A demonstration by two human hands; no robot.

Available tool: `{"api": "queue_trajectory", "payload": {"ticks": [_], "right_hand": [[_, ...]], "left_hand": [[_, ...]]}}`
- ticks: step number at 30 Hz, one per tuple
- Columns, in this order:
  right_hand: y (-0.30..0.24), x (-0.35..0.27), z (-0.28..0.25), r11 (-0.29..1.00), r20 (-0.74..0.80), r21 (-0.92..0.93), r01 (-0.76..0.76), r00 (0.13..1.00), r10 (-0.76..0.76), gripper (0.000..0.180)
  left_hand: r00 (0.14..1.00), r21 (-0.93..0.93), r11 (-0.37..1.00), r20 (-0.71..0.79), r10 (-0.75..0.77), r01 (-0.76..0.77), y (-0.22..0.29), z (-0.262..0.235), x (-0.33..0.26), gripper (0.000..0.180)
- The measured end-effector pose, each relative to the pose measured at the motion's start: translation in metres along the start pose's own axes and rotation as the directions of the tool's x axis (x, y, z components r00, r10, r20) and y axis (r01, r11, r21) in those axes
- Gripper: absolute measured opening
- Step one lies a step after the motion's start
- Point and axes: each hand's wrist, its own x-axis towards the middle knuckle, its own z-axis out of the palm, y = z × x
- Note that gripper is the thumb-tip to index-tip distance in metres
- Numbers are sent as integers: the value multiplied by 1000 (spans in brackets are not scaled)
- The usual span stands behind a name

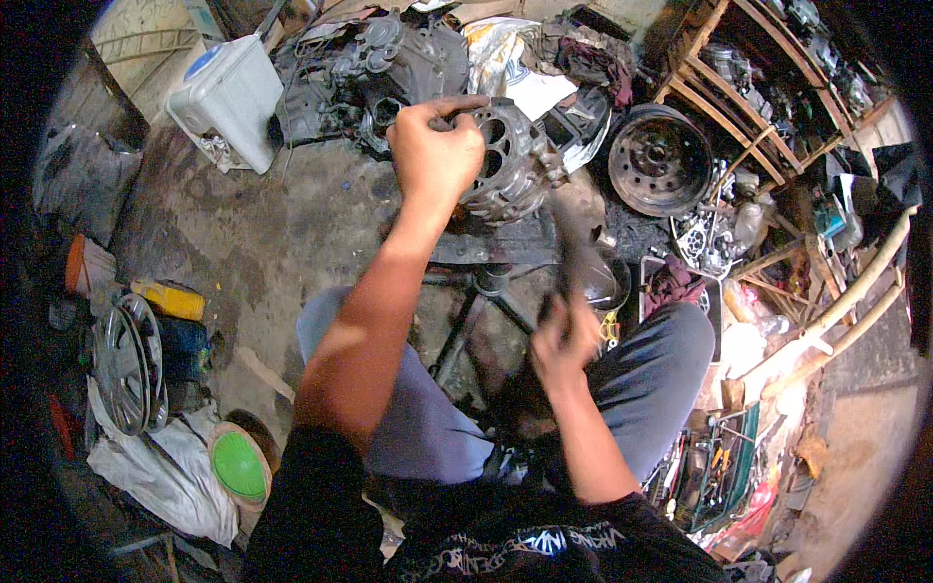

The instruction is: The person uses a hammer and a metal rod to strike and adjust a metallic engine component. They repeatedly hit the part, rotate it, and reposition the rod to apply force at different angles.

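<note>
At your far left, two silver hubcaps (131,364) stand on edge beside a yellow container (172,299), leaning close together, likely to save floor room. Farther up, a pale jug (233,107) with a blue cap stands near a larger dark metal assembly (389,68), both beyond your work.

Your left hand (437,146) is folded almost to a fist at the left side of the metal housing (517,165). It seems to have hold of the rim, though your knuckles hide the contact; a grip there would serve to steady the piece. The housing sits in front of you on a dark plate (496,251), with a post (491,282) below it between your knees (673,340); that spot probably keeps it within reach of both arms. Its face with the round holes is turned left, toward your left hand, and its long axis runs roughly left to right, dipping a little at the right end.

Your right hand (567,345) is blurred but curled shut around the lower end of a dark tool (578,255), held low, which would leave the tool's length free beyond your fingers. The tool points away from you, its long axis running up and slightly left, its far end near the housing's right side.

Farther right, a steel wheel (680,170) lies flat. Below it, nearer your hip, a teal tray (746,455) keeps orange-handled tools (717,462) together, presumably for easy picking.
</note>
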Motion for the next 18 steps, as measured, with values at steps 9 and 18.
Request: {"api": "queue_trajectory", "payload": {"ticks": [9,18], "right_hand": [[1,25,-9,993,-197,118,27,980,-3,31],[5,17,8,979,-121,79,-189,973,198,41]], "left_hand": [[989,49,994,-106,107,-102,0,-14,14,25],[980,41,988,-129,150,-146,-6,-15,14,27]]}}
